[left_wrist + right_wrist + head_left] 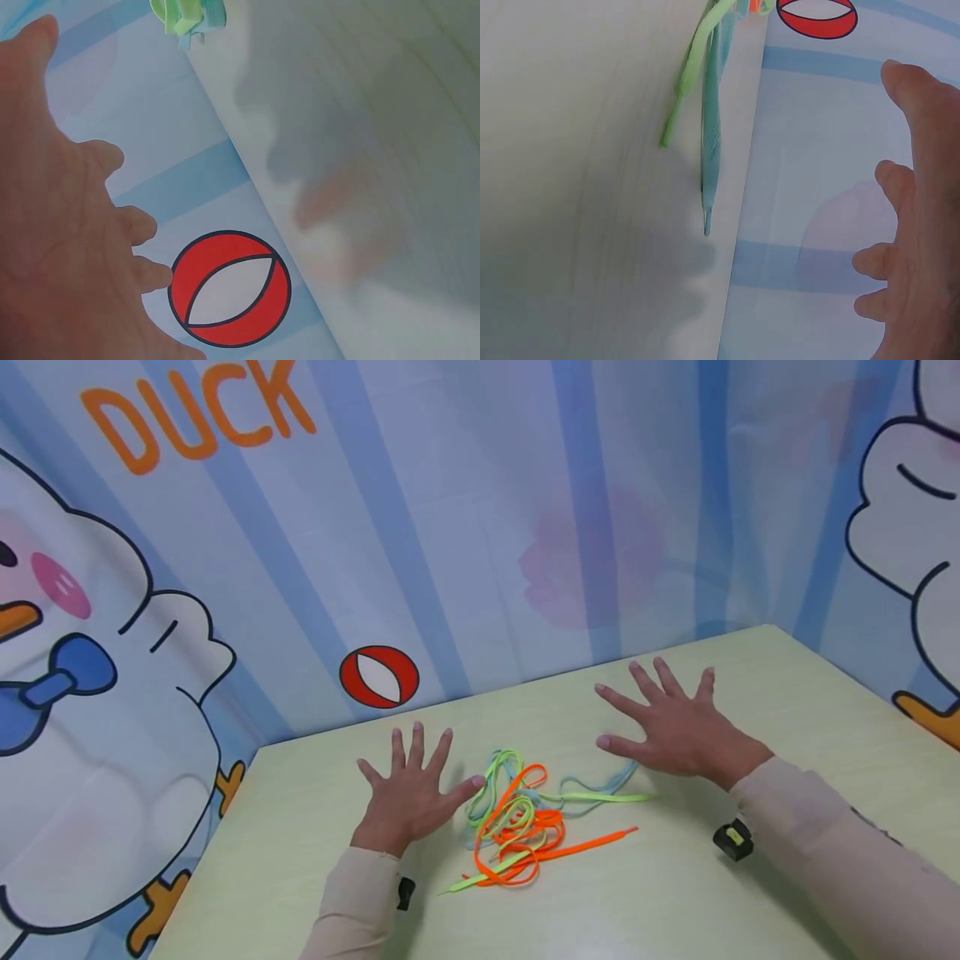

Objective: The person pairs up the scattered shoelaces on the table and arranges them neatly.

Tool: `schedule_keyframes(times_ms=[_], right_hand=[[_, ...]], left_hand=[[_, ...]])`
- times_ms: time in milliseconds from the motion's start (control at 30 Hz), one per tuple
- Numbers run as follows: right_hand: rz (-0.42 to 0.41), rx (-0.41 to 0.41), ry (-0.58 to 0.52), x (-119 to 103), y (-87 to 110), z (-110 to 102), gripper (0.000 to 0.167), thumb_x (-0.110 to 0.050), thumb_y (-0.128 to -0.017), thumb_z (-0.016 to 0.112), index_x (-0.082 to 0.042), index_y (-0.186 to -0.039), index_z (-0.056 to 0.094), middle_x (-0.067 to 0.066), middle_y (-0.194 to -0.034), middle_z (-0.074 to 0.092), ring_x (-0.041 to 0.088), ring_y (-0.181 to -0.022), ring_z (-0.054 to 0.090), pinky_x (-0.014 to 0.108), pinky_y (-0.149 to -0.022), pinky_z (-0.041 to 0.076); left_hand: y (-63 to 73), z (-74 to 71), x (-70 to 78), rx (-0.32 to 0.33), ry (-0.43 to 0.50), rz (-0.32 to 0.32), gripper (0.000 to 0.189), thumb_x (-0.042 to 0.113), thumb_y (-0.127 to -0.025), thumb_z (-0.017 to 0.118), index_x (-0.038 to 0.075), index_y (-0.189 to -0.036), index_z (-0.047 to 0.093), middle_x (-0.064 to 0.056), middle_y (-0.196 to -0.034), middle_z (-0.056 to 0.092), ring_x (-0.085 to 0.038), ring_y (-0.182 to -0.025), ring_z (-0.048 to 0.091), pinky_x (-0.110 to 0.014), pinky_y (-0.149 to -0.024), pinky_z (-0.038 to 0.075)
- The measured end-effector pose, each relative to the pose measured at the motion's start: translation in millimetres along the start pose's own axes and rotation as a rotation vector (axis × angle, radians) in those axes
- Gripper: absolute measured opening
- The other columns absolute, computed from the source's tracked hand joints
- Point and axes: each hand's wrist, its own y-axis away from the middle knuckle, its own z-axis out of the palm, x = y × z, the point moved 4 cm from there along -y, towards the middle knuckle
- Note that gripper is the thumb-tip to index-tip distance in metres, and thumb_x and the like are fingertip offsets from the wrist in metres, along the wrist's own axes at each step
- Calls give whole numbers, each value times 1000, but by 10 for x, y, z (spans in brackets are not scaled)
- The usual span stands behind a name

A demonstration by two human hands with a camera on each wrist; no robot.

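Observation:
A loose tangle of flat shoelaces lies on the table between the two hands. In it are an orange shoelace (585, 847), a yellow-green shoelace (480, 881) and a light blue shoelace (618, 779). My left hand (408, 802) is held above the table to the left of the tangle, fingers spread, holding nothing. To the right, my right hand (678, 731) hovers with its fingers splayed, also holding nothing. The right wrist view shows the tipped ends of the blue shoelace (712, 142) and the green shoelace (694, 64) lying on the table.
The pale table (300, 860) meets a blue striped backdrop (480, 527) along its back edge. Printed on the backdrop are a red and white ball (401, 670), duck figures and orange lettering. A small black wrist device (733, 841) sits at the right wrist.

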Motion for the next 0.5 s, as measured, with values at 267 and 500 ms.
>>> schedule_keyframes(times_ms=[267,500], right_hand=[[-14,4,-9,-84,20,81,82,-78,-92,35,-32,-159,29,22,-163,17,53,-147,6,86,-94,-8],[-14,16,-18,-135,15,124,81,-78,-92,37,-32,-158,30,21,-163,18,51,-147,6,85,-96,-8]], left_hand=[[32,41,37,-2,-10,15,88,79,-90,37,30,-161,20,-15,-167,7,-46,-150,-3,-84,-99,-1],[34,75,126,22,-2,37,87,79,-90,37,29,-161,23,-15,-166,12,-45,-150,-2,-83,-100,-1]])
